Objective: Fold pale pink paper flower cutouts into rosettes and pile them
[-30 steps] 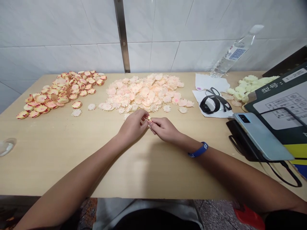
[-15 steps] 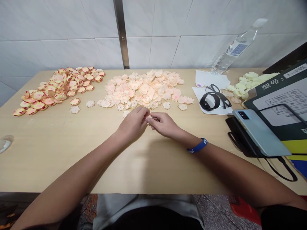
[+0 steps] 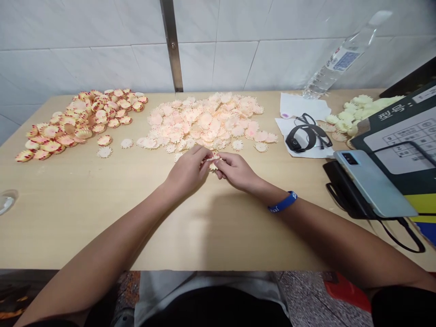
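Two tight fingertip pinches, from the left hand (image 3: 187,172) and the right hand (image 3: 235,171), are shut on a small paper flower (image 3: 213,162), held at frame centre just below the pale paper-flower heap (image 3: 204,120) and above the wooden table (image 3: 68,218).

Wood tbl (image 3: 68,218) w/ flower cutouts (image 3: 204,120)

- Left hand (image 3: 186,172), right hand (image 3: 235,171): pinching a small paper flower (image 3: 213,166), seemingly, fingers hiding most.
- Upper centre: pale paper flowers (image 3: 204,121) on a wooden table (image 3: 68,218).
- Upper left: red-edged paper flowers (image 3: 71,122).
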### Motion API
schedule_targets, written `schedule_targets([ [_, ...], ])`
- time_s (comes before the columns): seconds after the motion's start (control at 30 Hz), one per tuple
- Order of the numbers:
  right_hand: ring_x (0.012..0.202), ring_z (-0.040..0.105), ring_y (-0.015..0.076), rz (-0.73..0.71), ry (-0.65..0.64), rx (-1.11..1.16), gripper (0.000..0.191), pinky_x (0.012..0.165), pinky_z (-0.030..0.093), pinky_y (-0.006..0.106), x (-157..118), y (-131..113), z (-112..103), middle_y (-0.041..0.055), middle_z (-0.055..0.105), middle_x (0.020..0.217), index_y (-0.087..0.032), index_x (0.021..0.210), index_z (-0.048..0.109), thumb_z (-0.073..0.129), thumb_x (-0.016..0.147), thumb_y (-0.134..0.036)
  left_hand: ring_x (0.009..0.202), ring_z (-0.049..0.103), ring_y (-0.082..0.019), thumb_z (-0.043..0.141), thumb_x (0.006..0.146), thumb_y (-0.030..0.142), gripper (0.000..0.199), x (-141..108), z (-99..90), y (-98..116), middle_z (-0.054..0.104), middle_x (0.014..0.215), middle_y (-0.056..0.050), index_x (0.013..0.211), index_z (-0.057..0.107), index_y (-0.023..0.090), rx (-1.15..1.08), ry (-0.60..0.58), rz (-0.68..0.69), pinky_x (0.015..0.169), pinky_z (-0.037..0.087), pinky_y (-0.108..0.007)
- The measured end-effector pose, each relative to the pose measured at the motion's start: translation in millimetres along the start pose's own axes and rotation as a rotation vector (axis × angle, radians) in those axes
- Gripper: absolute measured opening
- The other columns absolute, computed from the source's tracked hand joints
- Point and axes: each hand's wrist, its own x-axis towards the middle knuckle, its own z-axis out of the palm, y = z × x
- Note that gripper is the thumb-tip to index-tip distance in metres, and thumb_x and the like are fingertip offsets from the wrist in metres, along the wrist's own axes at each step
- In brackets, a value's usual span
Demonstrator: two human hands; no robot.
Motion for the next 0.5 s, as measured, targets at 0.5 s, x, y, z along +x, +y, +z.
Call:
schedule_targets([
  [0.5, 0.051, 0.044, 0.0102, 0.000, 0.038, -0.089, 0.034, 0.053, 0.032, 0.024, -1.2, -9.3, 1.7, -0.0032, 0.047, 0.052, -0.019, 0.062, 0.046, 0.046, 0.093, -0.032, 0.067, 0.053, -0.015, 0.056, 0.081, 0.025, 0.017, 9.1, -12.0, -2.7, 0.059, 0.066, 0.000, 0.066, 0.053, 0.018, -0.259, 0.029, -0.367, 0.064, 0.039, -0.028],
])
